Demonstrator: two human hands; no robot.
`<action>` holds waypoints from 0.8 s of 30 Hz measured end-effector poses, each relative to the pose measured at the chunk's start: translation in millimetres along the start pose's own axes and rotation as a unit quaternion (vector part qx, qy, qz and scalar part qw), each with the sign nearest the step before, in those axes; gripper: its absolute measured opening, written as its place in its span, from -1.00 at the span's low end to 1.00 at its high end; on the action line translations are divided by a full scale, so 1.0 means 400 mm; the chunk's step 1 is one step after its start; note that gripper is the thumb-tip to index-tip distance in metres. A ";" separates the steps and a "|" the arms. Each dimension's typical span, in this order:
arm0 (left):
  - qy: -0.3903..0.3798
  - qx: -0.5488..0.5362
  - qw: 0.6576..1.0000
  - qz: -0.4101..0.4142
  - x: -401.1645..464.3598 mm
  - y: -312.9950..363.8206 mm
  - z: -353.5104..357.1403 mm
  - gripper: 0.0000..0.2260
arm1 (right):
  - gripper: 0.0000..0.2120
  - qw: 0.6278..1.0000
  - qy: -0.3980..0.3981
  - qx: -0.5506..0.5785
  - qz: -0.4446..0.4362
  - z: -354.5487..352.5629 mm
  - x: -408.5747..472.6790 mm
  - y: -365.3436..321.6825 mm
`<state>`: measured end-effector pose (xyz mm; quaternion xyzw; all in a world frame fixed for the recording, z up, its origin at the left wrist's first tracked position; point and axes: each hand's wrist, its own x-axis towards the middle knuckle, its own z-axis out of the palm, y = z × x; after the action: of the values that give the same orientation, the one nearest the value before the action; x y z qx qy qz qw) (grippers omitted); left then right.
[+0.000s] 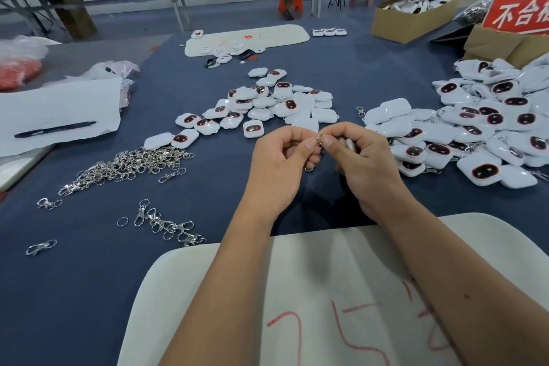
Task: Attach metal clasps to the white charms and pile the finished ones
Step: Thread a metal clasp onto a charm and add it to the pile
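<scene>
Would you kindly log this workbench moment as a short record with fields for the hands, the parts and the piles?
left hand: left hand pinches a metal clasp at its ring
right hand: right hand pinches the same clasp, with a white charm half hidden in its curled fingers
loose clasps: heap of clasps to the left on the blue table
middle pile: white charms, no clasps visible on them
right pile: larger charm pile, clasps showing among them
other: pen on paper, far left
</scene>
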<state>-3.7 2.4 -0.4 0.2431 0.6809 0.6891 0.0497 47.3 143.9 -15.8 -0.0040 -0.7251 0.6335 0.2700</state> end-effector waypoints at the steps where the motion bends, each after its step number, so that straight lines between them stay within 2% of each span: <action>1: 0.009 0.011 1.000 0.004 -0.002 0.001 0.007 -0.89 | -0.83 1.000 0.003 0.005 0.003 0.000 0.000 -0.003; 5: 0.047 0.071 0.996 0.035 -0.012 -0.005 0.035 -0.83 | -0.86 1.000 0.019 -0.009 0.011 -0.001 -0.001 -0.009; 12: 0.076 0.164 0.980 0.086 -0.007 -0.021 0.024 -0.83 | -0.89 0.992 0.034 -0.116 -0.031 0.014 -0.005 -0.005; 15: 0.104 0.183 0.972 0.108 -0.009 -0.017 0.030 -0.83 | -0.89 0.993 0.039 -0.109 -0.032 0.011 -0.004 -0.005; 24: 0.081 0.215 0.963 0.138 -0.010 -0.010 0.037 -0.87 | -0.89 0.995 0.056 -0.087 -0.011 0.013 -0.011 -0.016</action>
<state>4.8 14.8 -6.1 0.2827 0.7747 0.5441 -0.1545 51.0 136.4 -11.9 -0.0547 -0.7613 0.5638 0.3156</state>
